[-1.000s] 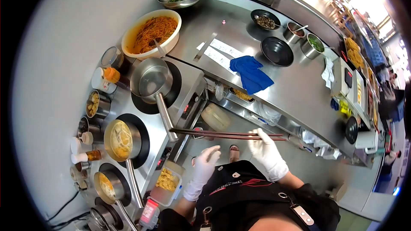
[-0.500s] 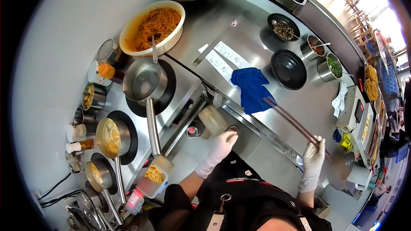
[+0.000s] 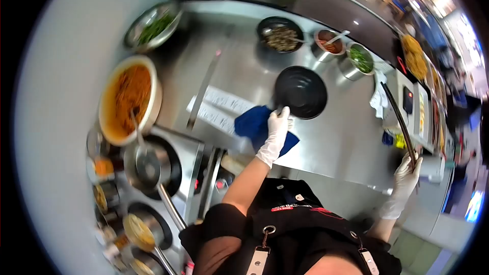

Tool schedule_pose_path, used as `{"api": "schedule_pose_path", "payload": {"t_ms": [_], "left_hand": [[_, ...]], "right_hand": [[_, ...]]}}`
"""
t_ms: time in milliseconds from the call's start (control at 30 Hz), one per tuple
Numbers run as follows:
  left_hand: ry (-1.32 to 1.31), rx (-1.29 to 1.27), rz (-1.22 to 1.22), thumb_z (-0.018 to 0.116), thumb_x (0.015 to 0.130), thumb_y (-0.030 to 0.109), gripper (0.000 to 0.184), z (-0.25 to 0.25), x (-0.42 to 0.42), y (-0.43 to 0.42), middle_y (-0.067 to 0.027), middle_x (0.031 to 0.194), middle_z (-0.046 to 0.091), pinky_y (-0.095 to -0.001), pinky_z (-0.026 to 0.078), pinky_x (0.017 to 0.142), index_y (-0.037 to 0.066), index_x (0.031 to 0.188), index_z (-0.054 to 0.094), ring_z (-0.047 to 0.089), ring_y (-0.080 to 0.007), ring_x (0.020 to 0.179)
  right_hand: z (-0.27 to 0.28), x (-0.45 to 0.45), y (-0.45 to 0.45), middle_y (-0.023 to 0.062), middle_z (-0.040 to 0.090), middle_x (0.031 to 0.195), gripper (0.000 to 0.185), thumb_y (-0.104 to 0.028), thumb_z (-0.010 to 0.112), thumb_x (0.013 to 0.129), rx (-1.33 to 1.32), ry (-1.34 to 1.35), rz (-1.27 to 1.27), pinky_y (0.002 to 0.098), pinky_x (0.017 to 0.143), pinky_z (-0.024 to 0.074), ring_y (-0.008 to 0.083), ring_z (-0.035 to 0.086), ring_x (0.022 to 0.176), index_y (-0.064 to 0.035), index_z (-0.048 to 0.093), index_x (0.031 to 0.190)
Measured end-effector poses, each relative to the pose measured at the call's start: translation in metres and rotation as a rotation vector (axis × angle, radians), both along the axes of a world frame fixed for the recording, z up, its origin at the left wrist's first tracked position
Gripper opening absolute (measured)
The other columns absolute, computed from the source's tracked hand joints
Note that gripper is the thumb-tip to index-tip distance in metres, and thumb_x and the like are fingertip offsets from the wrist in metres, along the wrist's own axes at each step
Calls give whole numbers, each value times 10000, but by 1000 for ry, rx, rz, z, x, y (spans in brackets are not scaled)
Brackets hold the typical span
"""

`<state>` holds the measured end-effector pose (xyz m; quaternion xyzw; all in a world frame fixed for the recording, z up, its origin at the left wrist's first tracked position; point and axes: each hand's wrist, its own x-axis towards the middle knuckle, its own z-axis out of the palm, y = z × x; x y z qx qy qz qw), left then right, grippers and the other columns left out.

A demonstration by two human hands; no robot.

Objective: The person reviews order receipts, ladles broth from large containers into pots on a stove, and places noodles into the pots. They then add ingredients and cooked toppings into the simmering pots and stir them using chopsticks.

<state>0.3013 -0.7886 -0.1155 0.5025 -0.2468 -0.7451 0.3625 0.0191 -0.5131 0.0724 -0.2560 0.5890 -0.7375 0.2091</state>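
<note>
My white-gloved left hand [image 3: 277,128] reaches over the counter, its fingers closed at the near-left rim of a black bowl [image 3: 301,94]. That bowl has nothing in it. Under and beside this hand lies a crumpled blue cloth [image 3: 252,125]. Out to the right, my gloved right hand [image 3: 407,173] grips a pair of long dark chopsticks [image 3: 400,117], tips pointing up and away from me. Two printed paper slips [image 3: 219,117] lie left of the cloth.
A black bowl of chopped brown food [image 3: 281,37] and steel pots of red sauce [image 3: 331,43] and chopped greens [image 3: 360,58] stand at the back. On the left are a tub of orange shreds [image 3: 155,97], a bowl of greens [image 3: 175,20] and a saucepan [image 3: 165,160] on a burner.
My left hand has gone from low over the floor gap up to the black bowl's rim. The chopsticks have swung to the right and upright. My view has shifted toward the counter.
</note>
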Motion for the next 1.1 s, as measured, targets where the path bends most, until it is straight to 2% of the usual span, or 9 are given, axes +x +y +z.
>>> {"api": "schedule_pose_path", "payload": {"t_ms": [33,67,167,200,233,300,367,833,1100], "left_hand": [[-4,21,15,640,875,286,363,-5,-9,-8,-51,767,612,-238,482,478,-27,1043,563,584,-124,561],[-29,34,-82,627,881,236,350,-13,-11,-16,-129,953,624,-333,554,646,-14,1112,547,652,-231,719],[-234,-98,-118,603,817,78,182,-36,-23,-27,-161,894,652,-366,566,673,-72,919,612,647,-250,716],[-142,-75,-75,591,801,77,174,-23,-23,-23,-137,838,652,-343,544,666,-84,857,626,639,-218,716],[-291,-224,-113,608,794,113,247,-12,-25,-22,-127,733,607,-341,484,597,-132,787,583,547,-184,623],[-283,-251,-121,585,805,102,247,11,-28,-12,-125,771,585,-357,493,608,-137,763,540,542,-194,671],[-477,-401,-329,591,814,114,234,18,-26,-8,-129,848,579,-356,515,637,-112,844,537,561,-211,718],[165,-176,-544,522,834,50,323,137,-296,130,-173,1103,583,-366,504,882,-111,1113,531,599,-265,975],[135,-157,-381,475,842,-5,331,157,-425,195,-171,1131,583,-371,482,922,-95,1157,522,588,-254,1004]], "right_hand": [[-6,-5,12,151,606,1112,269,-127,474,976,507,649,-383,263,903,467,189,579,1034,96,506,1122],[14,-2,18,128,621,1099,245,-75,497,957,655,728,-345,259,906,442,160,592,1014,89,491,1139],[44,-2,44,78,624,1094,259,-63,505,955,490,604,-550,252,868,447,138,590,992,73,484,1174],[58,1,51,69,618,1093,266,-70,501,958,182,214,-556,244,861,458,133,583,1001,59,476,1189],[40,-13,70,72,629,1070,225,-123,512,960,238,597,-688,262,856,477,147,597,988,14,538,1136],[69,-21,96,81,646,1031,189,-186,531,951,-451,-263,-494,287,849,493,177,616,970,-34,609,1032],[75,-34,118,95,657,993,191,-214,551,936,-350,-159,-618,312,861,497,189,625,956,-45,641,943],[77,-396,170,79,676,743,82,-91,670,808,212,1001,-960,259,678,482,154,629,682,-20,711,810],[45,-548,159,11,655,883,135,-148,610,900,87,407,-596,234,781,466,80,582,833,-27,664,920]]}}
